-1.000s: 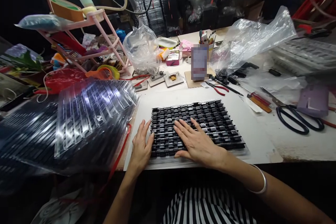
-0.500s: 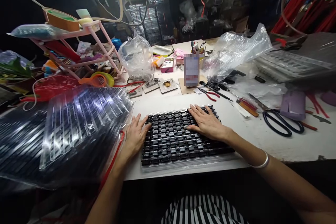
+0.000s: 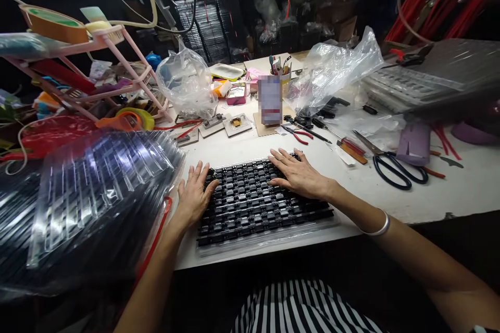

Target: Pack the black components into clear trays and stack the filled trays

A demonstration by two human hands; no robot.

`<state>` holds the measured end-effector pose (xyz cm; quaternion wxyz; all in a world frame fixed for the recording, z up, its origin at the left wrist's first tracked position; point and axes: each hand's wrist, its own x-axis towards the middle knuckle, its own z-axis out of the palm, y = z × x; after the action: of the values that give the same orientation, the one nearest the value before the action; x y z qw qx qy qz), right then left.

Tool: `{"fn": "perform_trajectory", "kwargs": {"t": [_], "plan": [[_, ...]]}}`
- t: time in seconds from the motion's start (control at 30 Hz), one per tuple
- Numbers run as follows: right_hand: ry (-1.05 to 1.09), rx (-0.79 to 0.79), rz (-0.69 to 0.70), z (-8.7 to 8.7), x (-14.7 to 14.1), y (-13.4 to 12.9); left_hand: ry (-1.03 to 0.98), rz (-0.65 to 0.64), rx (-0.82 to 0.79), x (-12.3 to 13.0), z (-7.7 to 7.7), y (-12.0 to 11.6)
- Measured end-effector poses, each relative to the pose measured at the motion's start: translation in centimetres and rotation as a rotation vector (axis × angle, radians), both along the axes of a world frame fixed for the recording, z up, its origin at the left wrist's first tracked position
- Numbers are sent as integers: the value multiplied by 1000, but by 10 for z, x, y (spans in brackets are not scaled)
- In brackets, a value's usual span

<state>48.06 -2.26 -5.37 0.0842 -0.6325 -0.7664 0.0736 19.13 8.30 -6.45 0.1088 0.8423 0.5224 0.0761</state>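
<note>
Rows of small black parts with metal pins (image 3: 250,197) fill a clear plastic tray (image 3: 269,237) on the white table in front of me. My left hand (image 3: 196,192) lies against the tray's left edge, fingers spread and the thumb over the nearest parts. Across the upper right of the rows rests my right hand (image 3: 299,174), its fingers stretched out flat and covering some of the parts. Neither hand is gripped round anything.
Stacked clear plastic trays (image 3: 97,187) lean at the left, beside a pink rack (image 3: 133,62). Scissors (image 3: 390,161), red-handled pliers (image 3: 299,135) and a plastic bag (image 3: 339,70) lie to the right. A blurred-out upright panel (image 3: 270,99) stands behind the tray.
The view has swung, so most things sit further left in it. My left fingers are spread a little wider at the tray's edge; the right hand stays flat on the parts.
</note>
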Motion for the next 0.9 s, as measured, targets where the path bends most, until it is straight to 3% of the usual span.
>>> {"fn": "perform_trajectory", "kwargs": {"t": [0.13,0.23,0.33,0.43,0.53,0.63,0.8,0.9], "plan": [[40,-29,57,-5,-4,5,27,-35,-17,2,-2,1],[75,-47,56,1,2,6,-38,-26,-19,-1,2,1],[201,75,-78,13,23,-4,-159,-8,-2,-11,5,-4],[378,243,-282,17,50,-30,-226,-2,-5,-26,0,-17],[435,223,-431,5,63,-64,-204,-27,-46,-34,-11,-33],[416,153,-456,-13,56,-90,-209,-13,-125,-33,-17,-44],[410,160,-439,-32,31,-107,-627,170,-295,-34,-2,-53],[358,207,-384,-39,22,-109,-824,291,-297,-42,6,-61]]}}
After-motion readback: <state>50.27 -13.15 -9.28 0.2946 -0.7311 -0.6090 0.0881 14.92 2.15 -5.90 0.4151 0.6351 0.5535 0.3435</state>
